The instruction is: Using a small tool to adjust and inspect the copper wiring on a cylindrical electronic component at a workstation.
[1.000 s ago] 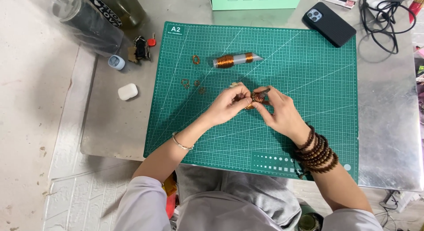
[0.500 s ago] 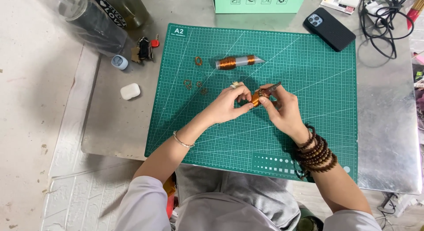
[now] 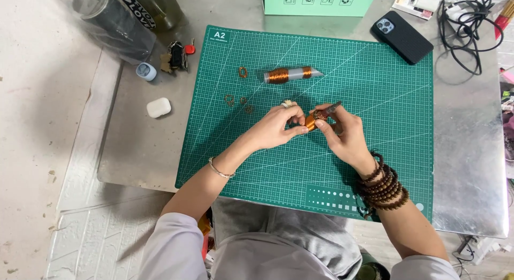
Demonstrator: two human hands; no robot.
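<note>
Over the middle of a green cutting mat (image 3: 375,162), my left hand (image 3: 276,127) and my right hand (image 3: 342,135) meet. My left fingers pinch a small coil of copper wire (image 3: 310,121). In my right hand is a thin dark tool (image 3: 327,111), its tip against the coil. A grey spool wound with copper wire (image 3: 289,75) lies on the mat behind my hands. Several small copper rings (image 3: 238,98) lie to the left of it. Dark wooden bead bracelets circle my right wrist; a thin bangle is on my left.
The mat lies on a metal table (image 3: 471,167). A black phone (image 3: 401,37) and tangled black cables (image 3: 466,23) sit at the back right, a mint box (image 3: 318,1) at the back. A white earbud case (image 3: 158,107), keys (image 3: 174,56) and dark bottles (image 3: 115,23) are at the left.
Both hands shifted slightly while working the coil between them; my right hand has turned the tool against the coil. The view also moved a little.
</note>
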